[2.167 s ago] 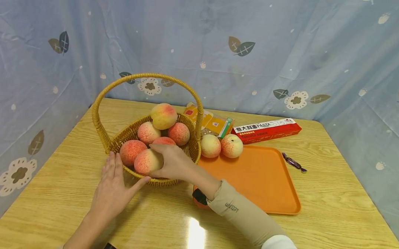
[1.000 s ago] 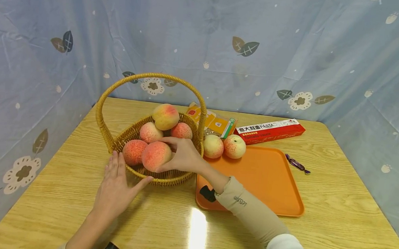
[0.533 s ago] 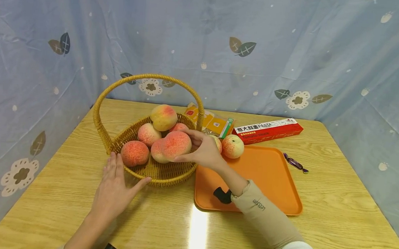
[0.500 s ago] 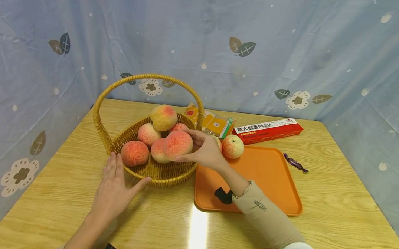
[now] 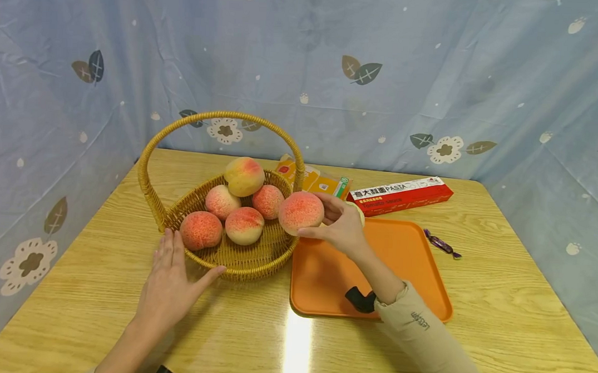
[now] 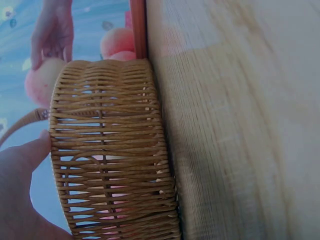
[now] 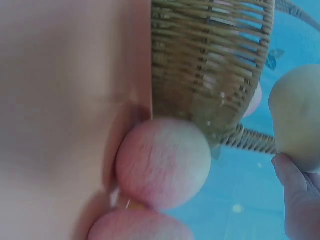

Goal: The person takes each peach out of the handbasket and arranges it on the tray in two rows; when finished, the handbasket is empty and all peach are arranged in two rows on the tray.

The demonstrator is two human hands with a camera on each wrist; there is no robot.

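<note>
With your right hand [image 5: 342, 224] you are holding a round peach [image 5: 301, 211] of pink and cream colour: the thumb is pressing at its front and the fingers are curving behind it. You are holding this peach up in the air, near the right rim of the oval yellow-brown wicker basket [image 5: 257, 273]; if it is hanging exactly above the rim, I cannot tell. Your left hand [image 5: 166, 292] is touching the front-left rim, with straight fingers, and its thumb is stretching wide apart from them. Inside the basket, five other peaches [image 5: 244, 226], red, pink and yellowish, are lying close together. To the right, a flat orange rectangular tray [image 5: 395, 268] is lying on the pale wooden table [image 5: 499, 306], and two pink-and-cream peaches [image 7: 165, 162] are resting side by side at its far left corner. Behind the tray, a long red-and-white box [image 5: 404, 196] is lying, and just beside its right edge, a candy in purple wrapper [image 5: 442, 244].
</note>
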